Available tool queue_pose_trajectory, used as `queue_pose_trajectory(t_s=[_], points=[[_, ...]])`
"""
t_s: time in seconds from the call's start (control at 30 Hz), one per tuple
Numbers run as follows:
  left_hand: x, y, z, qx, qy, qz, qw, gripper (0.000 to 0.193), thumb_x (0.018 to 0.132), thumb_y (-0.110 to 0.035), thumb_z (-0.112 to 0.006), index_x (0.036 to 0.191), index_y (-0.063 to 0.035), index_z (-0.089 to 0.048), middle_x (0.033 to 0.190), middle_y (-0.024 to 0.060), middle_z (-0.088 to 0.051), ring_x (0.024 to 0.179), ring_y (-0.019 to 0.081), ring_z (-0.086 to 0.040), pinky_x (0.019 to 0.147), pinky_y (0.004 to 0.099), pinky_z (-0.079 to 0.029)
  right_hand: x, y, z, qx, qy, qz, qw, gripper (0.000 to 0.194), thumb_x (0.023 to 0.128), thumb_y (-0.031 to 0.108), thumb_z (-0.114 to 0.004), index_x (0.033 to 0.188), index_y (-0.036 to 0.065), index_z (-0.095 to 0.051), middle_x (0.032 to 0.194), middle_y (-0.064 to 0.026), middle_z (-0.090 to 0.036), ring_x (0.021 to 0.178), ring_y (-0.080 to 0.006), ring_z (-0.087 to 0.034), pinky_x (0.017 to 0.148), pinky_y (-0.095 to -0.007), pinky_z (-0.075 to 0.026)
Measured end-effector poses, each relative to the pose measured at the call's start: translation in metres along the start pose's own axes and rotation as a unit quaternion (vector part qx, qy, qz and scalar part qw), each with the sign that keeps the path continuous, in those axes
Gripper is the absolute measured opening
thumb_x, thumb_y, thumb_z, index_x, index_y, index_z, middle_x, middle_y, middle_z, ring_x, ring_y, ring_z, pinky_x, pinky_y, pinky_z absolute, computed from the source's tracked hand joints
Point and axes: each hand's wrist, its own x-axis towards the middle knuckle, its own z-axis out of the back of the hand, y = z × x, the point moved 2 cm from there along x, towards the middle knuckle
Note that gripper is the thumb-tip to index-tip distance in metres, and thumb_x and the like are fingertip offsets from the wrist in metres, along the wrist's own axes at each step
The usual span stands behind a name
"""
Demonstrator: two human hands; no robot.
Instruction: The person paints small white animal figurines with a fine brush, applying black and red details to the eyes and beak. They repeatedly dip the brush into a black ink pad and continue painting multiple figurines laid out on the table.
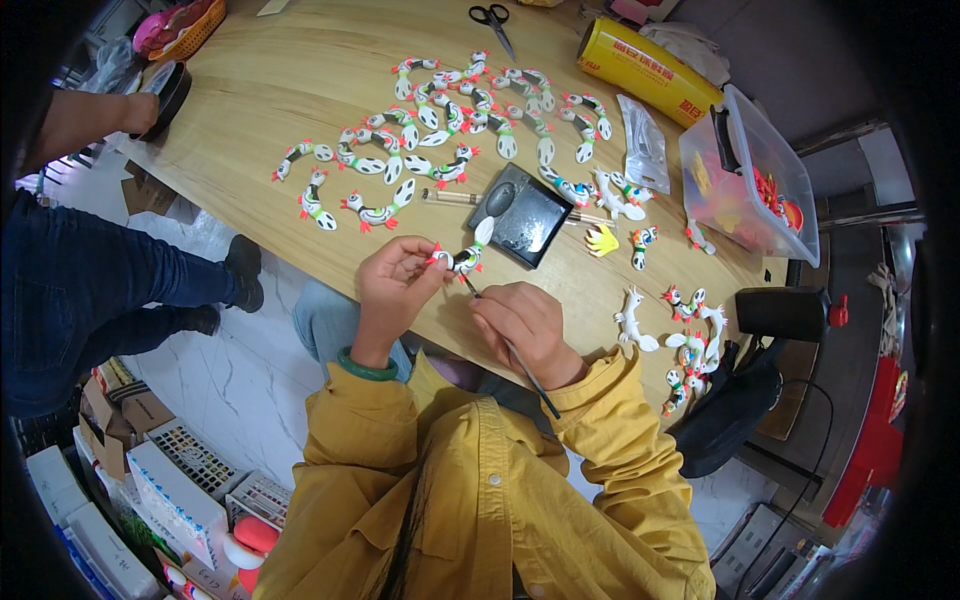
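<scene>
Pinched at its red-tipped head by my left hand (401,281) is a small white bird figurine (466,259) with black and red markings. Its pale tail points up and away from me. In my right hand (525,322) is a thin dark-handled paintbrush (532,375), its tip close to the figurine's underside; whether it touches I cannot tell. Just beyond the figurine lies a black ink dish (521,216) with a wet, glossy surface. Many similar painted bird figurines (450,116), with white, black-spotted tails, lie spread over the wooden table (315,82).
At the right are a clear plastic bin (750,172), a yellow film roll (649,71), a black container (784,309) and partly painted figurines (697,337). Black scissors (493,26) lie at the far edge. On the left another person's hand (139,112) is at a dark round-edged object (172,97).
</scene>
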Motion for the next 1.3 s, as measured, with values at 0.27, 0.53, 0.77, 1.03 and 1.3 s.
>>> queue_pose_trajectory(t_s=[0.27,0.53,0.77,1.03,1.3], points=[[0.0,0.001,0.0,0.002,-0.004,0.007,1.0,0.017,0.083,0.006,-0.061,0.099,0.006,-0.054,0.084,0.0086,-0.065,0.076,0.0118,-0.065,0.068,0.0217,-0.053,-0.001,0.0,-0.001,0.001,0.001,0.006,1.0,0.023,0.068,0.001,-0.071,0.088,0.004,-0.06,0.081,-0.008,-0.06,0.063,-0.0217,-0.057,0.052,-0.0294,-0.046],[0.0,0.001,0.0,-0.008,0.001,0.001,1.0,0.018,0.083,0.006,-0.061,0.099,0.0062,-0.053,0.085,0.0092,-0.064,0.077,0.0125,-0.065,0.068,0.0224,-0.053,0.0,0.0,0.0,0.0,0.0,0.0,1.0,0.021,0.069,0.002,-0.071,0.087,0.005,-0.06,0.08,-0.0078,-0.06,0.062,-0.0221,-0.057,0.052,-0.0294,-0.046],[-0.001,-0.001,0.0,-0.009,-0.003,0.01,1.0,0.017,0.083,0.006,-0.06,0.099,0.0061,-0.053,0.085,0.0094,-0.064,0.077,0.0134,-0.065,0.069,0.0227,-0.053,-0.002,-0.001,0.002,0.008,-0.001,-0.013,1.0,0.021,0.069,0.002,-0.07,0.088,0.004,-0.061,0.08,-0.0082,-0.06,0.063,-0.0233,-0.057,0.053,-0.0306,-0.046],[0.003,-0.002,0.007,-0.029,0.013,0.01,0.999,0.017,0.087,0.002,-0.057,0.103,0.0062,-0.053,0.087,0.0095,-0.062,0.078,0.014,-0.064,0.07,0.0252,-0.052,-0.005,-0.008,0.019,0.037,-0.088,-0.042,0.995,0.019,0.075,0.0,-0.063,0.094,0.003,-0.061,0.083,-0.0098,-0.062,0.065,-0.0256,-0.057,0.056,-0.033,-0.046],[0.004,0.002,0.014,-0.045,0.085,0.023,0.995,0.018,0.089,0.001,-0.055,0.105,0.0061,-0.054,0.089,0.0083,-0.062,0.078,0.0157,-0.064,0.071,0.0275,-0.053,-0.006,-0.033,0.013,0.041,-0.163,-0.244,0.955,0.022,0.087,-0.002,-0.053,0.108,0.001,-0.057,0.097,-0.011,-0.061,0.077,-0.0243,-0.056,0.074,-0.0314,-0.044]])
